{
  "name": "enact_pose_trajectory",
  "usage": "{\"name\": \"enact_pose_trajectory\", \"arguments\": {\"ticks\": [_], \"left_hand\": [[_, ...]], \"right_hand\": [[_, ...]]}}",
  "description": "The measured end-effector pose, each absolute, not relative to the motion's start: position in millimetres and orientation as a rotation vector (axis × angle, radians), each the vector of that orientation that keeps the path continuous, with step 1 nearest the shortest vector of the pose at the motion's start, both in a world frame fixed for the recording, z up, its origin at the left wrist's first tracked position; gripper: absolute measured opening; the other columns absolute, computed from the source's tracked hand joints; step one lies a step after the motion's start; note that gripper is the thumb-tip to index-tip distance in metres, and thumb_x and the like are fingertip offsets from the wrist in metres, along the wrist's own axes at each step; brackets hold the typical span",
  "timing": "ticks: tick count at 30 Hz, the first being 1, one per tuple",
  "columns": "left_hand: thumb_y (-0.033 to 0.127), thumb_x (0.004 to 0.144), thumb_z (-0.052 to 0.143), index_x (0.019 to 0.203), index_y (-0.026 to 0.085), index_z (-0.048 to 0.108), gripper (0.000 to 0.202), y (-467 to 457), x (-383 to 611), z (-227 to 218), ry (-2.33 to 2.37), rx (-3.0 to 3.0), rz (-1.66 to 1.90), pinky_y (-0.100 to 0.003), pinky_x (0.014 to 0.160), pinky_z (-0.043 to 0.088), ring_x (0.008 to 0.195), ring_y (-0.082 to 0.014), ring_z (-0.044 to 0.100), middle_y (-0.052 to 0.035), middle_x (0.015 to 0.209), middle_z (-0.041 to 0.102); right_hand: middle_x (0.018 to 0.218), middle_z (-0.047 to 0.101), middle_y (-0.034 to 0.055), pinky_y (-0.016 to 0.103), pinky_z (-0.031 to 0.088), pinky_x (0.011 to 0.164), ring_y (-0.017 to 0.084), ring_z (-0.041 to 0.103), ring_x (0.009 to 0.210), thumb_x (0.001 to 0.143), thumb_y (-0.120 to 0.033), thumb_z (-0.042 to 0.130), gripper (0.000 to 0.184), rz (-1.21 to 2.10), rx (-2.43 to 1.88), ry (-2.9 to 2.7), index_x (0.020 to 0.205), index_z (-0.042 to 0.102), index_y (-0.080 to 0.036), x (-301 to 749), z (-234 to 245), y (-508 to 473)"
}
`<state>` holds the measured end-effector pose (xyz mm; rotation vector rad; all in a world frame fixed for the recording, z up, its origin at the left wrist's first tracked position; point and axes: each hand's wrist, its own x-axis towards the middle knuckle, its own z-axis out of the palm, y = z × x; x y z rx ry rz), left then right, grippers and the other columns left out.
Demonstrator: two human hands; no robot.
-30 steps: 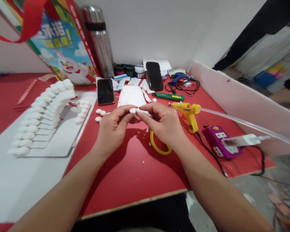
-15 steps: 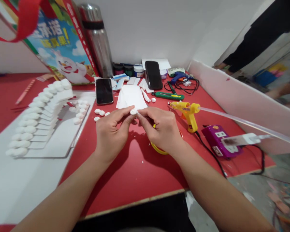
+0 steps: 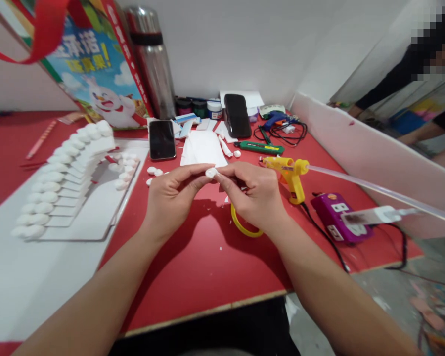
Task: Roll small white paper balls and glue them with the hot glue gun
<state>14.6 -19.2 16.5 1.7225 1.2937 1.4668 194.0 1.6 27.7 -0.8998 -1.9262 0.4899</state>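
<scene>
My left hand (image 3: 170,198) and my right hand (image 3: 254,193) meet over the middle of the red table. Between their thumbs and forefingers they pinch a small white lump (image 3: 211,172) that looks like soft clay. Several similar white pellets (image 3: 152,171) lie just left of my left hand. Under my right hand a yellow ring (image 3: 244,228) rests on the table, partly hidden. To the left stands a white stepped model (image 3: 72,190), its outer edge lined with rounded white pieces.
Right of my hands lie a yellow glue gun (image 3: 291,175), a purple box (image 3: 337,215) and a green cutter (image 3: 261,148). Behind are white paper (image 3: 200,148), two phones, a steel flask (image 3: 154,74) and a printed bag (image 3: 100,74). Another person's arms show beyond the low white partition (image 3: 356,143).
The white lump and my fingertips have shifted slightly right, and the lump looks turned. My right hand has moved a little right, showing more of the yellow ring.
</scene>
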Motion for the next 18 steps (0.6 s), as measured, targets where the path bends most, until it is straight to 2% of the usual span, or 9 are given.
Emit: {"name": "enact_pose_trajectory", "arguments": {"ticks": [3,7,9,14,18], "left_hand": [[0.031,0.094,0.072,0.106,0.022,0.078,0.016,-16.8,13.5,15.9,1.230,1.680,1.422,-0.031,0.088,0.060,0.093,-0.0207,0.076,-0.0048,0.103,0.081],[0.032,0.096,0.067,0.107,0.020,0.072,0.016,-14.1,12.6,13.7,1.228,1.704,1.393,-0.032,0.088,0.058,0.093,-0.0205,0.073,-0.0064,0.102,0.077],[0.032,0.097,0.066,0.107,0.020,0.071,0.016,-13.5,12.2,12.9,1.239,1.748,1.385,-0.033,0.091,0.056,0.096,-0.0211,0.072,-0.0066,0.103,0.076],[0.030,0.098,0.065,0.110,0.021,0.070,0.016,-14.1,10.9,11.8,1.222,1.782,1.371,-0.031,0.091,0.054,0.098,-0.0204,0.071,-0.0063,0.107,0.076],[0.030,0.097,0.066,0.110,0.021,0.070,0.017,-14.3,10.2,12.1,1.203,1.711,1.362,-0.032,0.089,0.055,0.094,-0.0205,0.072,-0.0069,0.106,0.076]], "right_hand": [[0.075,0.074,0.0028,0.025,0.048,0.058,0.012,0.064,0.060,0.097,-0.034,0.068,0.019,0.740,-0.935,-1.820,0.089,0.072,-0.017,191.3,29.8,0.6],[0.083,0.077,0.0061,0.024,0.048,0.045,0.013,0.065,0.051,0.096,-0.054,0.064,0.037,1.533,-0.937,-1.389,0.100,0.067,-0.017,191.1,36.4,4.7],[0.081,0.077,0.0076,0.023,0.047,0.042,0.014,0.065,0.051,0.097,-0.052,0.061,0.038,1.792,-0.902,-1.197,0.103,0.067,-0.015,193.1,38.3,8.8],[0.077,0.073,0.0046,0.018,0.035,0.038,0.005,0.046,0.046,0.095,-0.033,0.067,0.021,1.927,-0.841,-1.008,0.095,0.072,-0.012,197.5,38.4,14.2],[0.076,0.068,0.0009,0.017,0.030,0.039,0.004,0.040,0.049,0.085,-0.032,0.079,0.020,1.913,-0.860,-1.011,0.089,0.075,-0.013,198.2,40.1,12.0]]}}
